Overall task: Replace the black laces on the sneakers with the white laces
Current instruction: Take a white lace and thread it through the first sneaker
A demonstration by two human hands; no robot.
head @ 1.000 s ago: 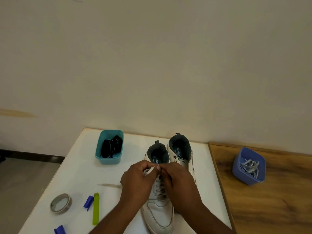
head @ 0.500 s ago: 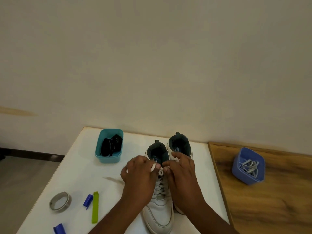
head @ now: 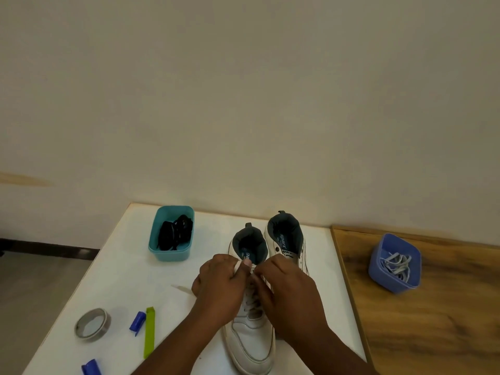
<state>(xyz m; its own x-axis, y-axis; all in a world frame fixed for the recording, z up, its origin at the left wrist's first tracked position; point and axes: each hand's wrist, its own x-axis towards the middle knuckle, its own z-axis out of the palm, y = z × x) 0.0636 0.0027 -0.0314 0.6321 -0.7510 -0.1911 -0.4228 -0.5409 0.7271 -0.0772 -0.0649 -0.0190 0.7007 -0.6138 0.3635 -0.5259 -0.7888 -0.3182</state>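
Two white sneakers stand side by side on the white table [head: 113, 269], at about 6 o'clock in the view. The near sneaker [head: 251, 345] has a white lace [head: 250, 299] crisscrossed up its front. Its inside is dark teal. The left hand [head: 219, 288] pinches a loop of that lace. The right hand [head: 289, 293] pinches the lace too, by the top holes. The other sneaker [head: 284, 234] sits just behind. Black laces [head: 176, 234] lie in a teal tub [head: 170, 255] at 10 o'clock. More white laces [head: 397, 266] fill a blue tub [head: 378, 277] at 3 o'clock.
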